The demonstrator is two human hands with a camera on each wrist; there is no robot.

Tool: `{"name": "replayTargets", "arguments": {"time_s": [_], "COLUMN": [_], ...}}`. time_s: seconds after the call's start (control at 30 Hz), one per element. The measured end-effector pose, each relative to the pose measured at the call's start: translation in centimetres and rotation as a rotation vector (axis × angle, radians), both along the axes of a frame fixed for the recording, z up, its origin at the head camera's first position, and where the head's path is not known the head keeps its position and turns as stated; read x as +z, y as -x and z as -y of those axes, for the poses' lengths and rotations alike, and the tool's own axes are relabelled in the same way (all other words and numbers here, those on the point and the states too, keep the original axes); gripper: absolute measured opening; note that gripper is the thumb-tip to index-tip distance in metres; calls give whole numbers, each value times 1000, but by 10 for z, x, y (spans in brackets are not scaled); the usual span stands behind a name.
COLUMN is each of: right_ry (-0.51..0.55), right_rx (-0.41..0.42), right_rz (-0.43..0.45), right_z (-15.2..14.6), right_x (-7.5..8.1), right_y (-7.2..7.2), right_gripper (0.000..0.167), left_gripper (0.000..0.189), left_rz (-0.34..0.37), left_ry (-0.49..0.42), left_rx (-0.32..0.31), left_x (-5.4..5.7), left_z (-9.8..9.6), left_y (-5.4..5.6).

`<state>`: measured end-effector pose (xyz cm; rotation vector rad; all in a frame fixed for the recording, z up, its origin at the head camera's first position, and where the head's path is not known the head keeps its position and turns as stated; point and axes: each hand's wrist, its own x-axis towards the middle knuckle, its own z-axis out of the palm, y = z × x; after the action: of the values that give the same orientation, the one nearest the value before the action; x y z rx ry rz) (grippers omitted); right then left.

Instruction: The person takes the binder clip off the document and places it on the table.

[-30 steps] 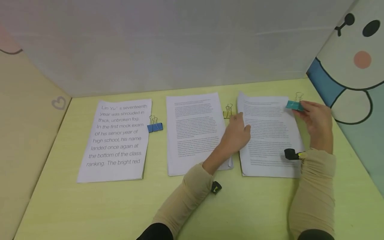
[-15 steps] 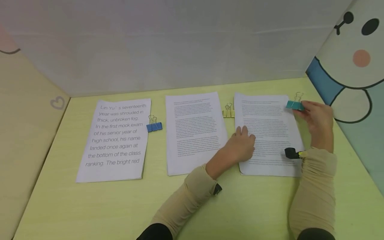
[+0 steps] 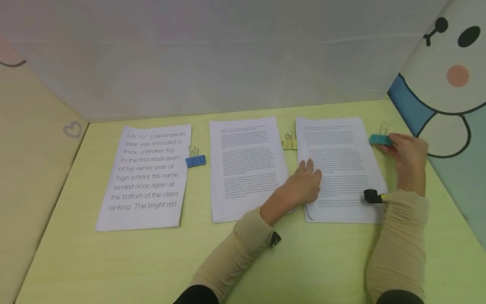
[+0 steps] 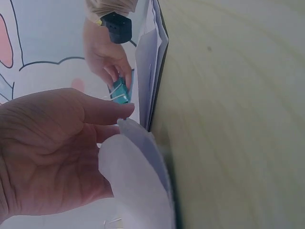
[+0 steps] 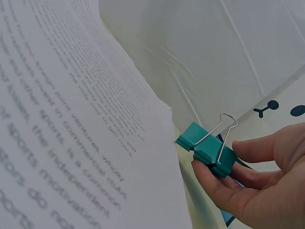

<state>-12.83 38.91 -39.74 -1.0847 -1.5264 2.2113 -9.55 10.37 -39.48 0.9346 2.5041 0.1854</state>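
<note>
My right hand (image 3: 409,156) pinches a teal binder clip (image 3: 381,139) between thumb and fingers. In the right wrist view the clip (image 5: 208,149) has its wire handles up and sits just off the right edge of the right-hand paper stack (image 3: 336,147). My left hand (image 3: 303,185) rests with fairly straight fingers at that stack's left edge. In the left wrist view my left hand (image 4: 52,152) shows its palm and thumb, with a curled paper corner (image 4: 136,176) in front of it hiding part of the fingers.
A middle paper stack (image 3: 247,160) has a yellow binder clip (image 3: 290,145) at its right. The left stack (image 3: 148,177), in larger print, has a blue binder clip (image 3: 195,161) beside it. A white wall (image 3: 228,63) stands behind the table.
My left hand has come down from beside the yellow clip onto the right stack's left edge. The right-hand stack's corner has flattened. My right hand has moved the teal clip slightly right, off the paper.
</note>
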Motion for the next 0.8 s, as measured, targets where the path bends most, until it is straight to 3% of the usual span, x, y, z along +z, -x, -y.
{"name": "replayTargets", "arguments": {"time_s": [0.13, 0.37, 0.6, 0.73, 0.8], "right_ry": [-5, -104, -300, -369, -489], "right_rx": [19, 56, 92, 127, 130], "right_rz": [41, 81, 236, 227, 255], "right_z": [-3, -7, -5, -5, -3], "right_x": [-3, -8, -9, -6, -2], "right_y": [0, 1, 6, 10, 12], "right_gripper": [10, 29, 29, 32, 26], "left_gripper": [57, 57, 57, 54, 53], "left_rz": [20, 35, 16, -15, -27], "left_ry": [4, -10, -14, -26, -58], "left_rx": [9, 13, 12, 4, 1], "left_x": [0, -2, -5, -4, -3], "left_z": [-1, -2, 1, 4, 7], "left_y": [0, 1, 3, 6, 9]}}
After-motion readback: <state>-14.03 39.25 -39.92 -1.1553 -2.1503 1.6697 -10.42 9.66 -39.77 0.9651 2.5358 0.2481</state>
